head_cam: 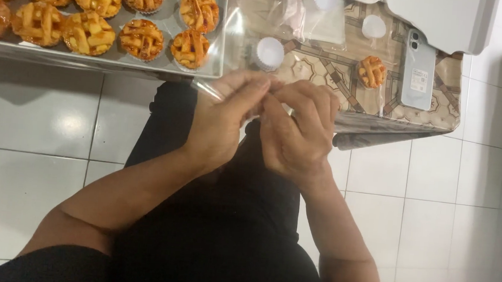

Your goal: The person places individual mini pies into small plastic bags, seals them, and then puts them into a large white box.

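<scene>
My left hand (223, 118) and right hand (296, 132) pinch a clear plastic bag (207, 88) at the near edge of the patterned tabletop (323, 63) (white tiled floor (30, 141) below), beside the grey metal tray (172, 9) of lattice-topped tarts (142, 38).

Tray (167, 69) of tarts (142, 39) on the left, lone tart (371, 71) on table (329, 57), phone (419, 69) just right of it
</scene>
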